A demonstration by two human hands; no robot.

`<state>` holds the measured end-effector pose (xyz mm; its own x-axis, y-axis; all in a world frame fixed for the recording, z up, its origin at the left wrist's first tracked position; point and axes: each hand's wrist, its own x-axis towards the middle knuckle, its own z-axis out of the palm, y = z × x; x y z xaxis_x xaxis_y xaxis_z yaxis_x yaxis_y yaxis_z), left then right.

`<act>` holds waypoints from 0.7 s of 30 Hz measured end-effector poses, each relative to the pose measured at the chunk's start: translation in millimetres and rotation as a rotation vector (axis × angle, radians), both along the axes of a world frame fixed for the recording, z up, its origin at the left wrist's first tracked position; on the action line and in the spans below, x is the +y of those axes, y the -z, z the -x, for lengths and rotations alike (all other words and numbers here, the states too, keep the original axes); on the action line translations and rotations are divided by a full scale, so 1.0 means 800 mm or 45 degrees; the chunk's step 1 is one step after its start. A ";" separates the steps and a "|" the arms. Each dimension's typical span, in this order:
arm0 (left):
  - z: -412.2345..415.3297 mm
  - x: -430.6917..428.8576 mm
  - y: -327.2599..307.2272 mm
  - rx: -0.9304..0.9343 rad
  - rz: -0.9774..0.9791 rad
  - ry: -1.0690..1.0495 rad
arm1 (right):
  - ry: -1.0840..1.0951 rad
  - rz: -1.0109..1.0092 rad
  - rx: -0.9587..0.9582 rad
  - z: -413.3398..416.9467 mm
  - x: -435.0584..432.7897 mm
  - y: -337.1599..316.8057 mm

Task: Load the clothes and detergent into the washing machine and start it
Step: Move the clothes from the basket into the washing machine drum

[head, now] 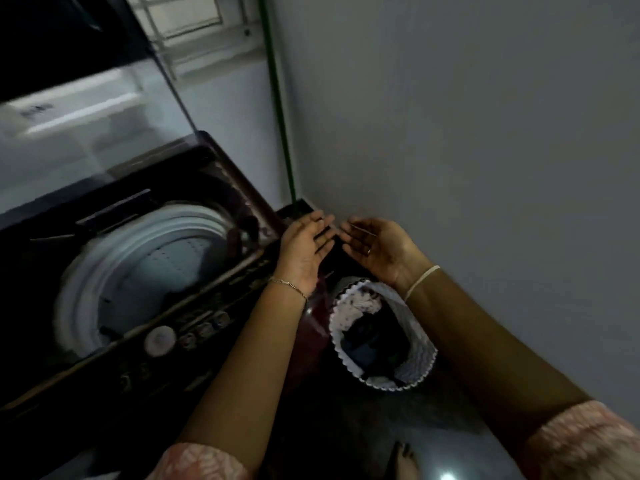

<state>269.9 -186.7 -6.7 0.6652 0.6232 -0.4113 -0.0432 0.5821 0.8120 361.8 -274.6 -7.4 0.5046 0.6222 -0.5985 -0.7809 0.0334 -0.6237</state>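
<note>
A dark top-loading washing machine (194, 306) stands at the left with its glass lid (86, 98) raised and its pale drum (149, 268) showing. To its right, on the floor, sits a white laundry basket (420, 358) with dark and light clothes (367, 337) inside. My left hand (304, 251) and my right hand (375, 249) hover side by side above the gap between machine and basket, palms facing each other, fingers straight, holding nothing. No detergent is visible.
A grey wall (485, 133) runs close along the right. A green pole (280, 116) stands in the corner behind the machine. The control panel with buttons and a round dial (159, 339) faces me. My bare foot (405, 460) is on the shiny floor.
</note>
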 end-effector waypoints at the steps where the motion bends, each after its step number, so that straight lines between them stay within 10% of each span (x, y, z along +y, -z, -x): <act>1: -0.013 -0.021 0.007 0.025 0.011 0.011 | 0.004 0.023 0.010 -0.012 -0.020 0.008; 21: -0.051 -0.131 0.280 0.652 0.296 0.036 | -0.057 0.529 0.177 -0.086 -0.178 0.286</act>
<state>310.7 -291.7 -230.9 0.3598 0.4624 -0.8104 0.3412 0.7432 0.5755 430.9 -417.1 -236.3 0.3794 0.3340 -0.8628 -0.8533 -0.2341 -0.4659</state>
